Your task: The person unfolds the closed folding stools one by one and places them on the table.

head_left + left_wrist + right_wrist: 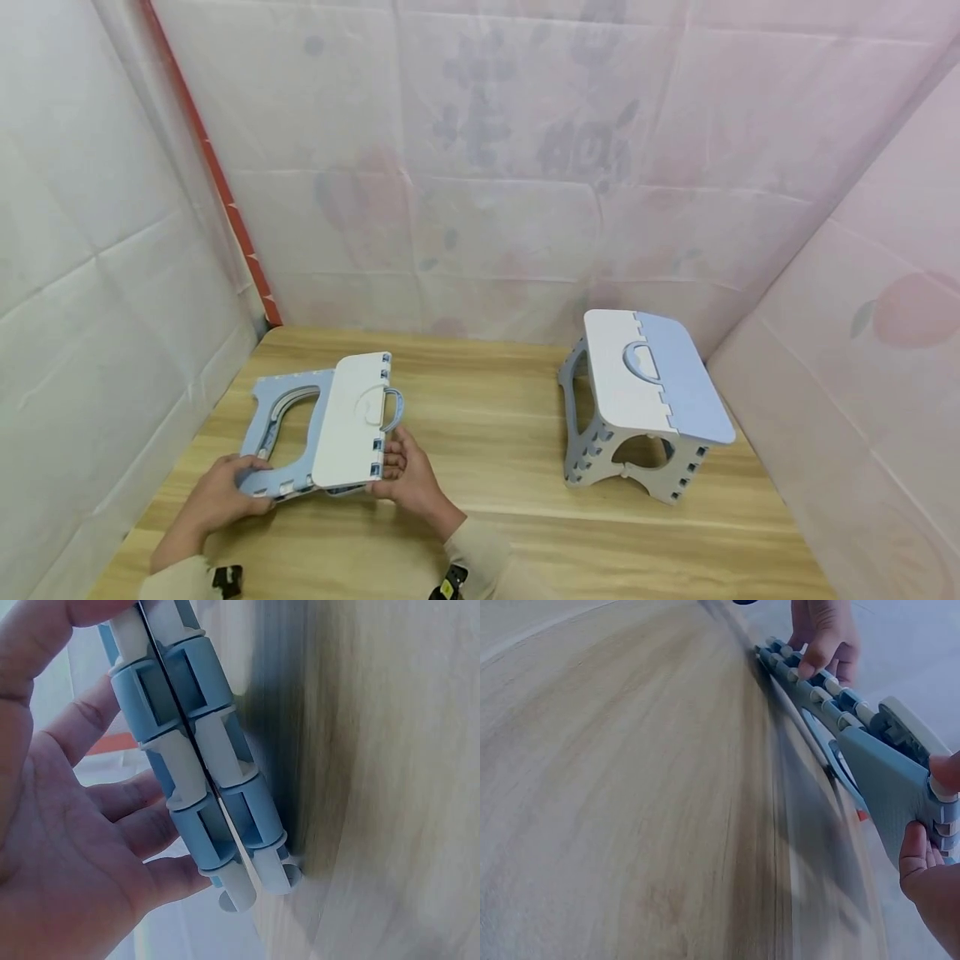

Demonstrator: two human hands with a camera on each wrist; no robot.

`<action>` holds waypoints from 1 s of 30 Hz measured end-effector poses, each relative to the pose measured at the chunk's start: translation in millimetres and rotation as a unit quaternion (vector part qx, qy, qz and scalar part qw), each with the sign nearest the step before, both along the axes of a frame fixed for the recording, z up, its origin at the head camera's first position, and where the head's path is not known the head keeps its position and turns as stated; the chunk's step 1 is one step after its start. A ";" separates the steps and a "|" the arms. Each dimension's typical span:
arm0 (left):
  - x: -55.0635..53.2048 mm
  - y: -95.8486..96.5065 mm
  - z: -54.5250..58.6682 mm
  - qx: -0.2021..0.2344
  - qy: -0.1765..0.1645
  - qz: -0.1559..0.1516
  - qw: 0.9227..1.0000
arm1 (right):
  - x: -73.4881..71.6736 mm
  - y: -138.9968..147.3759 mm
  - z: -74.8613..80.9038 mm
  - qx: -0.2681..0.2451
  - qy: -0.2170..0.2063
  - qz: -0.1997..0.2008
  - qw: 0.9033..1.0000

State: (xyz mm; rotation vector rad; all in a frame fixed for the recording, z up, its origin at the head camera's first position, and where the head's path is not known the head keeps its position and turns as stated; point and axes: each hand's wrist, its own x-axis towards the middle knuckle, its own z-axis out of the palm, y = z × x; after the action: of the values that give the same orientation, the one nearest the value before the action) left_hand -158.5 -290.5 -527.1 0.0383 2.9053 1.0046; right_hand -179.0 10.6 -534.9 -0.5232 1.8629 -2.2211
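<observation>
I see the folded blue-and-white plastic stool (pixel 345 421) between both sets of fingers: left hand (pixel 222 493) grips its leg end, right hand (pixel 416 482) its seat edge.

I see an unfolded stool (pixel 633 404) near the worktop's (pixel 480 400) right edge, printed sheeting (pixel 480 225) behind, a red strip (pixel 213 167) at the far left corner.
</observation>
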 end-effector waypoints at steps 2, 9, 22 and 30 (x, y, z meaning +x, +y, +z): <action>-0.4 1.8 -0.8 0.001 0.003 -0.003 1.000 | 0.1 1.2 0.5 -0.001 -0.005 -0.002 1.000; -4.0 7.7 -3.0 0.001 0.008 0.000 1.000 | -2.2 5.0 2.0 0.014 -0.015 -0.007 1.000; -10.0 14.7 -4.6 0.037 0.020 -0.027 0.999 | 1.6 16.7 10.4 -0.005 0.001 -0.011 1.000; -14.2 14.9 -6.7 0.066 0.011 -0.042 0.997 | 6.9 24.1 33.9 -0.009 0.022 0.009 1.000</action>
State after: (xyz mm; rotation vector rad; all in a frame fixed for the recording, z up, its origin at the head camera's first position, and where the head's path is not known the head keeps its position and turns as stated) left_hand -172.7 -275.6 -533.8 0.1783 2.8258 1.1878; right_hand -172.1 34.7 -501.0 -0.5938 1.8536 -2.2333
